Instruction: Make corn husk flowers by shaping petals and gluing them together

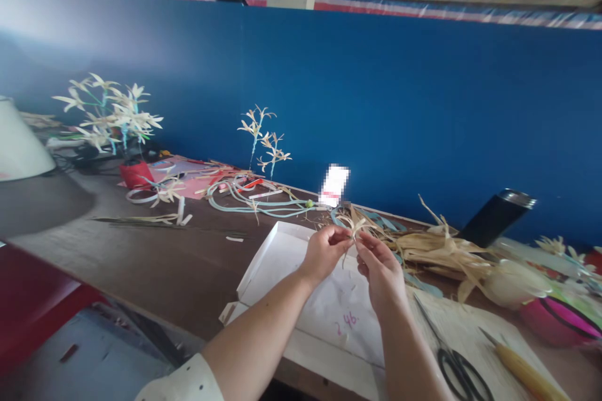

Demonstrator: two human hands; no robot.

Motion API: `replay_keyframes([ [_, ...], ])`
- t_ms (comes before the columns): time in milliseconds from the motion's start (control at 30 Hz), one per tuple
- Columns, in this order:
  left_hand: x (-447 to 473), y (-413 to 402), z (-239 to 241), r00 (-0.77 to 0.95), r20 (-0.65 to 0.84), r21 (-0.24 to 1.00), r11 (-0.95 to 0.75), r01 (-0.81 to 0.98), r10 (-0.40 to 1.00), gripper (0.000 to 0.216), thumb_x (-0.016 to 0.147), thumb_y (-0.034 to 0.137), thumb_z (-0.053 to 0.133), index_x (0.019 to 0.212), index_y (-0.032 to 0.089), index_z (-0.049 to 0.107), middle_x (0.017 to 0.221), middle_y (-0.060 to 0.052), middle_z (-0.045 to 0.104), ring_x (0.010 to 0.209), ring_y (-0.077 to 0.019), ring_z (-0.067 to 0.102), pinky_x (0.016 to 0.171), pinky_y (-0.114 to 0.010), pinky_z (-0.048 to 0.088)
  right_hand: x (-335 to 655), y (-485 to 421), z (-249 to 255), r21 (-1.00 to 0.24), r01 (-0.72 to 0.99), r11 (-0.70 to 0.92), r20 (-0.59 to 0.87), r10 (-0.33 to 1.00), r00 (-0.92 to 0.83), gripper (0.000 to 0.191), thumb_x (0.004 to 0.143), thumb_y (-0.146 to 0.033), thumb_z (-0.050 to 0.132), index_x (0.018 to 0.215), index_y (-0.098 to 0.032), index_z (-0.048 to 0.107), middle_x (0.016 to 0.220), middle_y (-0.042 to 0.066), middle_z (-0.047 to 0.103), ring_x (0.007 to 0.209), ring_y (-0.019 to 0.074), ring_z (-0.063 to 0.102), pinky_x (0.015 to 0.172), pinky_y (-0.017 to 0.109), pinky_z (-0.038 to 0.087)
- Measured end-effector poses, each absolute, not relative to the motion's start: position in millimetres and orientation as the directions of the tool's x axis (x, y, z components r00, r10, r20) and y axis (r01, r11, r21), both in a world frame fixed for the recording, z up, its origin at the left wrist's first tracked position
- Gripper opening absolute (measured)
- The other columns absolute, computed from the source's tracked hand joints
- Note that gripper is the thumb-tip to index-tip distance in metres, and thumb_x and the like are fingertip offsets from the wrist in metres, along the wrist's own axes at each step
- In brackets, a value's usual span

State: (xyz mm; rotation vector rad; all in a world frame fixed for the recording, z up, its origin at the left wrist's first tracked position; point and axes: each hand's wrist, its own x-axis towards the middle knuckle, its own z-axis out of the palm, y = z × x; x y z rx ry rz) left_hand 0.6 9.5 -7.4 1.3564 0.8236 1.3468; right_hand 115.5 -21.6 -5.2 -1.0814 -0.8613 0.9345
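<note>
Above a shallow white cardboard box lid (270,269), my two hands meet at a small pale flower (356,225) made of dried husk strips. My left hand (327,250) pinches the flower's base from the left. From the right, my right hand (380,261) closes its thumb and fingers on the same base. The flower's narrow petals spread out above the fingertips, and a thin strip hangs below them. Exactly what each fingertip presses on is too small to make out. Purple handwriting shows on the lid near my right forearm.
Dried husks (423,247) lie to the right, by a dark thermos (498,216). Nearer are black scissors (458,366) and a wooden-handled awl (522,366). Pale blue cord (226,203) coils behind the lid. Finished flowers (122,113) stand at left in a red pot (135,173). A blue partition (414,100) closes the back.
</note>
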Motion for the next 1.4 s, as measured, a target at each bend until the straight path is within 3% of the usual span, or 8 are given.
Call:
replay_keyframes([
  [167, 0.0, 10.3, -8.9, 0.117, 0.324, 0.942, -0.308, -0.135, 0.939, 0.020, 0.072, 0.028, 0.064, 0.087, 0.015, 0.067, 0.086, -0.006, 0.069, 0.080, -0.0171, 0.064, 0.075, -0.026, 0.050, 117.6, -21.6, -9.7, -0.975, -0.040, 0.218, 0.187, 0.907, 0.379, 0.040, 0.064, -0.042, 0.072, 0.097, -0.019, 0.068, 0.056, -0.004, 0.051, 0.048, 0.0085, 0.039, 0.044, 0.022, 0.029],
  [300, 0.4, 10.6, -11.0, 0.106, 0.334, 0.940, -0.322, -0.111, 0.937, 0.019, 0.073, 0.030, 0.064, 0.085, 0.015, 0.067, 0.085, -0.006, 0.069, 0.079, -0.0171, 0.064, 0.073, -0.026, 0.050, 120.6, -22.8, -12.4, -0.976, 0.071, 0.204, 0.216, 0.906, 0.365, 0.042, 0.068, -0.044, 0.069, 0.102, -0.019, 0.068, 0.053, -0.003, 0.049, 0.048, 0.0096, 0.039, 0.044, 0.023, 0.029],
  [567, 0.4, 10.8, -11.1, 0.101, 0.317, 0.948, -0.311, -0.072, 0.943, 0.022, 0.072, 0.034, 0.064, 0.082, 0.015, 0.068, 0.080, -0.005, 0.070, 0.076, -0.0165, 0.063, 0.070, -0.024, 0.049, 120.3, -21.8, -10.6, -0.959, 0.197, 0.205, 0.271, 0.870, 0.411, 0.051, 0.065, -0.051, 0.067, 0.102, -0.016, 0.070, 0.057, 0.001, 0.057, 0.051, 0.0126, 0.047, 0.046, 0.024, 0.036],
  [800, 2.2, 8.6, -10.2, 0.109, 0.330, 0.944, -0.327, -0.048, 0.938, 0.018, 0.072, 0.031, 0.063, 0.079, 0.015, 0.069, 0.078, -0.005, 0.070, 0.075, -0.0161, 0.064, 0.068, -0.023, 0.049, 119.9, -18.6, -14.8, -0.962, 0.235, 0.136, 0.239, 0.838, 0.490, 0.052, 0.063, -0.055, 0.068, 0.098, -0.016, 0.071, 0.052, -0.001, 0.054, 0.047, 0.0117, 0.044, 0.044, 0.023, 0.035],
  [1133, 3.0, 7.7, -10.7, 0.096, 0.339, 0.941, -0.337, -0.038, 0.936, 0.017, 0.073, 0.029, 0.062, 0.081, 0.016, 0.069, 0.081, -0.005, 0.070, 0.076, -0.0162, 0.064, 0.069, -0.024, 0.049, 118.2, -23.5, -7.7, -0.943, 0.302, 0.138, 0.278, 0.827, 0.488, 0.045, 0.065, -0.053, 0.068, 0.092, -0.017, 0.068, 0.067, 0.002, 0.062, 0.052, 0.0131, 0.049, 0.051, 0.025, 0.039],
  [1400, 5.0, 8.5, -15.4, 0.092, 0.362, 0.932, -0.360, -0.036, 0.928, 0.018, 0.073, 0.032, 0.063, 0.080, 0.016, 0.069, 0.079, -0.004, 0.069, 0.073, -0.0155, 0.062, 0.067, -0.023, 0.048, 118.6, -19.5, -15.3, -0.917, 0.368, 0.156, 0.339, 0.791, 0.510, 0.041, 0.066, -0.053, 0.068, 0.088, -0.018, 0.068, 0.068, 0.003, 0.064, 0.054, 0.0146, 0.053, 0.053, 0.026, 0.040],
])
